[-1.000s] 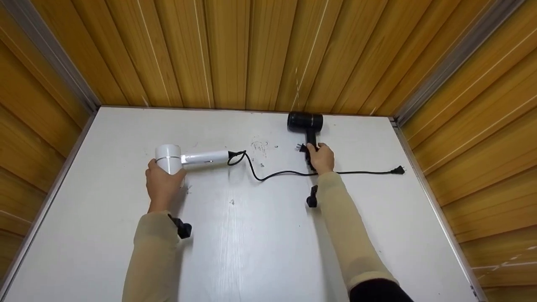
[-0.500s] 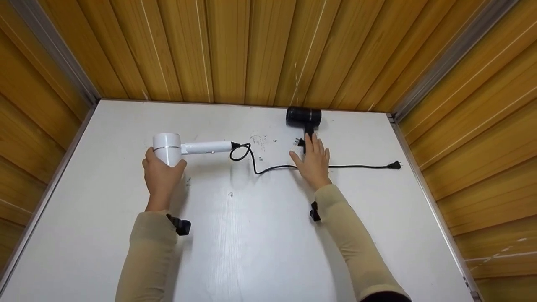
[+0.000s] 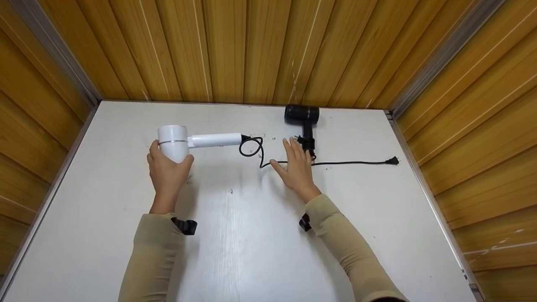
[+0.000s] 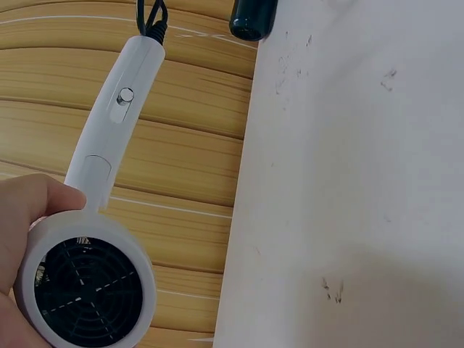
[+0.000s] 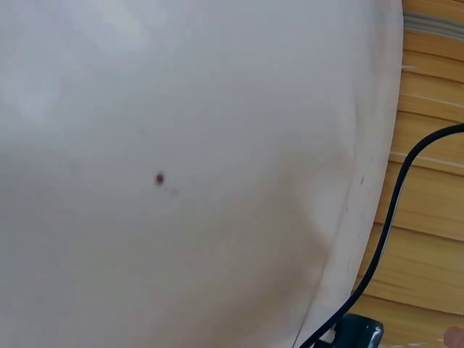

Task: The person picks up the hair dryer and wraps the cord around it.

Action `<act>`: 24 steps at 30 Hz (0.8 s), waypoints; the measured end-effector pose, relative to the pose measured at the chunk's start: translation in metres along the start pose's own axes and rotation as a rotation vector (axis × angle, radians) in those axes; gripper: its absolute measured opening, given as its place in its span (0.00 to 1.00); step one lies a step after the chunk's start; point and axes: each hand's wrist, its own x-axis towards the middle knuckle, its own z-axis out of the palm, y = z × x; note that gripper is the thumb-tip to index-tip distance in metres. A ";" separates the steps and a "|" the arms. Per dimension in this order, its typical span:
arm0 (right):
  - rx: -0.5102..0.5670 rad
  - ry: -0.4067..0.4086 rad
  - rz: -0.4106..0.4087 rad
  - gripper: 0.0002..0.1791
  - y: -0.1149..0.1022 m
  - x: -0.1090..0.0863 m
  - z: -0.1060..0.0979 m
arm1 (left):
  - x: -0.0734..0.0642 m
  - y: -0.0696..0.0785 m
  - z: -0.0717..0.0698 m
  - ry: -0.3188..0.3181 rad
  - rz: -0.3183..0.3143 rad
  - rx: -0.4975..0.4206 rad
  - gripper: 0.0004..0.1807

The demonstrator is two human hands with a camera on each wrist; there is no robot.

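Note:
My left hand (image 3: 168, 178) grips the barrel of a white hair dryer (image 3: 174, 140), its handle pointing right. The left wrist view shows the thumb at the joint of the white hair dryer (image 4: 112, 123), above its round dark grille (image 4: 87, 290). From the handle runs a black cord (image 3: 352, 162), looped once, ending in a plug (image 3: 392, 160). My right hand (image 3: 298, 170), fingers straight and spread, is over the cord; whether they touch cannot be told. Just beyond it lies a black hair dryer (image 3: 302, 114) with its own cord bundled at the handle.
A white tabletop (image 3: 260, 235) with small dark marks lies beneath. Yellow wood-look panels (image 3: 226, 50) stand behind it and on both sides, with grey metal trim (image 3: 444, 63) at the corners. Each wrist wears a small black camera (image 3: 186, 226).
My right hand has let go of the black hair dryer's handle, straightened its fingers and moved left and nearer. My left hand has shifted the white hair dryer slightly right and farther; its cord loop is wider.

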 end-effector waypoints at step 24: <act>0.709 0.267 -0.017 0.12 -0.047 -0.018 -0.011 | -0.034 0.020 0.018 -0.038 0.055 -0.098 0.49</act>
